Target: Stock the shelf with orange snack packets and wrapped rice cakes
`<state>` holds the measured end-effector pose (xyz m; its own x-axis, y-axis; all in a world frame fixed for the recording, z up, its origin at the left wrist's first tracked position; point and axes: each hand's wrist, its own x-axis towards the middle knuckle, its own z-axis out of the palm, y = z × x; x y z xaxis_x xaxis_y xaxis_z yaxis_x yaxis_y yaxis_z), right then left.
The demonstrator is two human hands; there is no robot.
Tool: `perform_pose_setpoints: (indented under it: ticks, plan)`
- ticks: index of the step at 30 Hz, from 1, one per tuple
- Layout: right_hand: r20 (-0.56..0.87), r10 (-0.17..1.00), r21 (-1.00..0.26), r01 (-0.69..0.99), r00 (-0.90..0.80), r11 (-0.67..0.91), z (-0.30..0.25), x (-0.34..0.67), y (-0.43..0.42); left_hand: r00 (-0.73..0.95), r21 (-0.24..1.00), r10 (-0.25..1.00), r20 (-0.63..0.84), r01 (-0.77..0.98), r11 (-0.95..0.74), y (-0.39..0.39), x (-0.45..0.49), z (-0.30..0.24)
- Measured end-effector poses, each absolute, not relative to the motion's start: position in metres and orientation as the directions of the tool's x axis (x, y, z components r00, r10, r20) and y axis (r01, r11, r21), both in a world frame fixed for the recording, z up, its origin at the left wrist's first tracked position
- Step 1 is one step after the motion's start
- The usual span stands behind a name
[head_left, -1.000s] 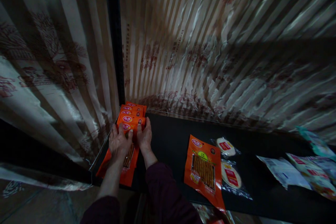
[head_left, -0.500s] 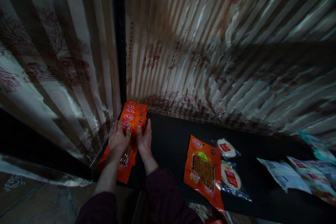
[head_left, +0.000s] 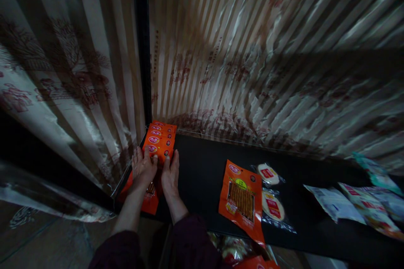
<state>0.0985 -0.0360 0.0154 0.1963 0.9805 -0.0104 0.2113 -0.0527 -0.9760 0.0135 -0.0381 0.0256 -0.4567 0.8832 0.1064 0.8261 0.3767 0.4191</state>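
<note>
A row of overlapping orange snack packets (head_left: pixel 159 141) lies in the left corner of the black shelf, white oval logos facing up. My left hand (head_left: pixel 143 172) lies along the left side of the front packet, fingers stretched out and thumb over its face. Against the right edge rests my right hand (head_left: pixel 171 176), fingers straight and pointing to the back, thumb near the packet's top. Between the wrists shows the front packet's lower part (head_left: pixel 150 207); its middle is mostly hidden. Another orange packet's corner sticks out left of my left wrist.
Right of my hands lies an orange packet of brown sticks (head_left: pixel 241 195), beside two round white items in clear wrappers (head_left: pixel 273 205). Several bags (head_left: pixel 334 205) lie farther right. A dark post (head_left: pixel 143 50) and patterned sheeting (head_left: pixel 221 59) border the black shelf (head_left: pixel 198 168).
My hands have drawn back slightly toward me along the front packet, uncovering more of its top. The right hand sits a little lower. The view has shifted slightly.
</note>
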Motion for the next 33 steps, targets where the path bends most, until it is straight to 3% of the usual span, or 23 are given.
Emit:
perform_pose_setpoints:
  ticks: [12, 17, 26, 33]
  plan:
    - [0.018, 0.983, -0.979, 0.204, 0.185, -0.020, 0.009, 0.099, -0.037, -0.425, 0.368, 0.896, 0.126, 0.859, 0.356, -0.048, 0.022, 0.033]
    - [-0.044, 0.973, -0.987, 0.141, 0.225, -0.077, 0.013, 0.111, -0.016, -0.348, 0.334, 0.923, 0.164, 0.900, 0.280, -0.047, 0.032, 0.034]
    - [-0.048, 0.990, -0.993, 0.097, 0.133, -0.061, 0.008, 0.105, -0.002, -0.343, 0.331, 0.912, 0.227, 0.907, 0.259, -0.037, 0.027, 0.021]
    - [-0.015, 0.976, -0.989, 0.140, 0.219, -0.047, 0.005, 0.108, 0.018, -0.366, 0.338, 0.898, 0.243, 0.900, 0.275, -0.030, 0.021, 0.024]
